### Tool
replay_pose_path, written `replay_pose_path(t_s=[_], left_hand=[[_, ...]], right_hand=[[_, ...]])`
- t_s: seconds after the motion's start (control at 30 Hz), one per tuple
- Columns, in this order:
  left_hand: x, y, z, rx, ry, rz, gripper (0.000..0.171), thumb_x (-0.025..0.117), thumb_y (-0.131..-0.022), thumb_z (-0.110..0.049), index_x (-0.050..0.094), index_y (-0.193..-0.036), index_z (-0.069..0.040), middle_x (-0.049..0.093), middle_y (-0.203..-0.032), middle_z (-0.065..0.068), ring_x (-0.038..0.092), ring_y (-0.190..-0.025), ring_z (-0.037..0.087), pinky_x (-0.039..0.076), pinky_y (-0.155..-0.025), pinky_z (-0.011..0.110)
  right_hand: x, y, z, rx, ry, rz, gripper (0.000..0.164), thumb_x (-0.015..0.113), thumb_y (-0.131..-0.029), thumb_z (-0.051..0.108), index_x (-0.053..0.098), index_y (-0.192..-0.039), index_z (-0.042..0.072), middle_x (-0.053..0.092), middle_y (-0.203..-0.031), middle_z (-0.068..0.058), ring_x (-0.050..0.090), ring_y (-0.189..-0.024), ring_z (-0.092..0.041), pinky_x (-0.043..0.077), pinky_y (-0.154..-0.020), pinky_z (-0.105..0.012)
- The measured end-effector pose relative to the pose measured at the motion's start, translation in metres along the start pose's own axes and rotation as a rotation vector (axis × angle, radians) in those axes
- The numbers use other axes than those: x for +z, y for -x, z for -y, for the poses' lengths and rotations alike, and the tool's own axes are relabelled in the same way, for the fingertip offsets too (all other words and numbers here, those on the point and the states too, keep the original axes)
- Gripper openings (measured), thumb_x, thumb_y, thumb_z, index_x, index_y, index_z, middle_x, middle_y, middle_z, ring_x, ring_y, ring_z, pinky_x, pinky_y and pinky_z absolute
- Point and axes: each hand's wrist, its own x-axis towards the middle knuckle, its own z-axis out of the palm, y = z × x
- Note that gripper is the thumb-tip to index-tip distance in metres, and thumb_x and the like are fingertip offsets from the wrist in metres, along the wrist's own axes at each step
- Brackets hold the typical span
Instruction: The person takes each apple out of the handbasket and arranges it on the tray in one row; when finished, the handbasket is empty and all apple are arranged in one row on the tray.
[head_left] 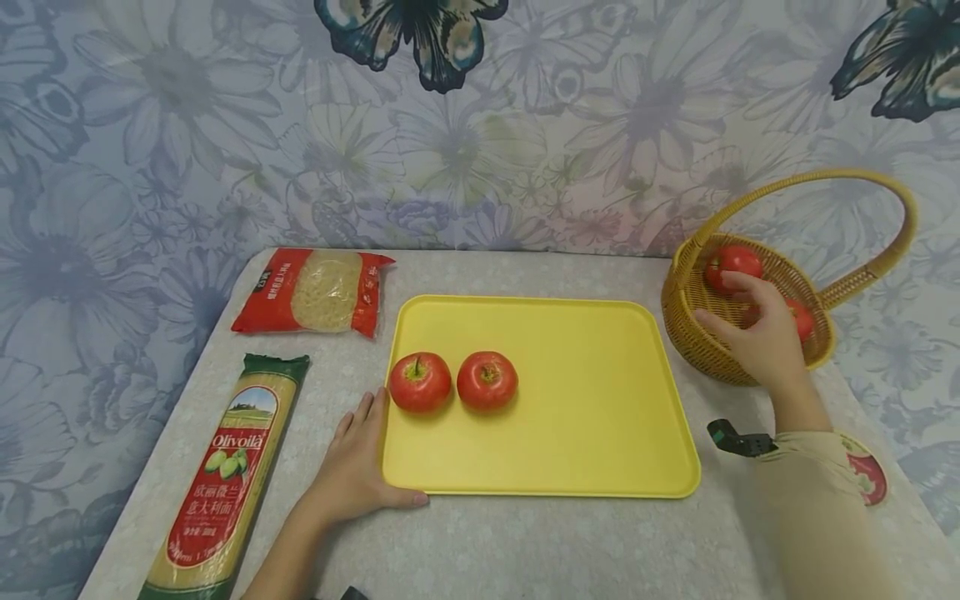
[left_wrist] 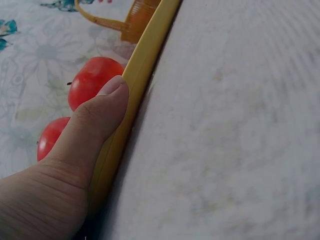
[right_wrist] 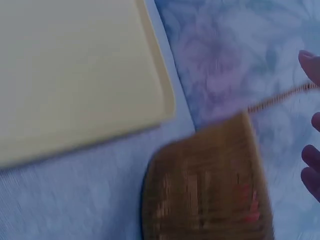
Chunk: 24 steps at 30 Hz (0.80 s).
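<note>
Your tray (head_left: 592, 400) could slide if nudged, and the basket (head_left: 697, 340), at its two o'clock, might tip if the handle (head_left: 909, 218) gets caught. Your left hand (head_left: 362, 467), spread against the tray's eight o'clock corner and clasping nothing, could shove it by overpressing; your right hand (head_left: 763, 332), parted and empty over the basket, could fumble a shallow pinch. Both apples (head_left: 487, 381) at the tray's nine o'clock side (round, after all) may roll if jolted.

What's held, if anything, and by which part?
Nothing's gripped: the left hand rests against the yellow tray at its near left corner; the right hand hovers empty over the basket.
</note>
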Motion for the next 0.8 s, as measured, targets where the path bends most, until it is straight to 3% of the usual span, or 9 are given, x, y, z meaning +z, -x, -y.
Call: replay_pose_path(t_s=[0.07, 0.3, 0.43, 0.57, 0.8], left_hand=[[0.001, 0.0, 0.001, -0.002, -0.001, -0.001, 0.153, 0.076, -0.039, -0.079, -0.002, -0.153, -0.013, 0.012, -0.159, 0.011, 0.003, -0.148, 0.031, 0.006, -0.115, 0.054], [0.001, 0.0, 0.002, 0.0, -0.008, -0.012, 0.153, 0.075, -0.039, -0.08, -0.002, -0.153, -0.013, 0.012, -0.159, 0.011, 0.004, -0.148, 0.031, 0.007, -0.115, 0.054], [0.002, 0.0, 0.002, -0.001, -0.008, -0.009, 0.152, 0.075, -0.04, -0.08, -0.001, -0.153, -0.014, 0.012, -0.159, 0.012, 0.004, -0.148, 0.031, 0.007, -0.115, 0.055], [0.002, 0.0, 0.002, -0.004, -0.005, -0.006, 0.152, 0.075, -0.04, -0.08, -0.001, -0.153, -0.014, 0.012, -0.159, 0.011, 0.004, -0.148, 0.031, 0.006, -0.115, 0.055], [0.002, 0.0, 0.002, -0.005, -0.01, -0.012, 0.152, 0.075, -0.04, -0.081, -0.002, -0.153, -0.015, 0.012, -0.159, 0.011, 0.004, -0.148, 0.031, 0.007, -0.116, 0.055]], right_hand=[[-0.006, -0.004, -0.015, 0.053, -0.003, -0.037, 0.067, 0.07, -0.082, 0.041, 0.042, -0.141, 0.028, 0.043, -0.142, -0.007, 0.04, -0.121, -0.026, 0.034, -0.097, -0.045], [-0.019, -0.017, -0.053, 0.195, -0.028, -0.113, 0.066, 0.069, -0.082, 0.043, 0.042, -0.141, 0.032, 0.037, -0.145, -0.006, 0.035, -0.127, -0.026, 0.035, -0.1, -0.04], [-0.026, -0.02, -0.067, 0.251, -0.007, -0.097, 0.074, 0.068, -0.082, 0.044, 0.036, -0.146, 0.023, 0.027, -0.15, -0.013, 0.024, -0.137, -0.034, 0.024, -0.111, -0.052], [-0.03, -0.022, -0.075, 0.256, 0.046, -0.07, 0.082, 0.067, -0.083, 0.043, 0.029, -0.148, 0.01, 0.02, -0.153, -0.022, 0.013, -0.141, -0.042, 0.016, -0.113, -0.059], [-0.031, -0.026, -0.084, 0.323, 0.132, -0.006, 0.096, 0.066, -0.081, 0.051, 0.014, -0.152, 0.011, 0.007, -0.154, -0.026, 0.004, -0.14, -0.048, 0.016, -0.109, -0.066]])
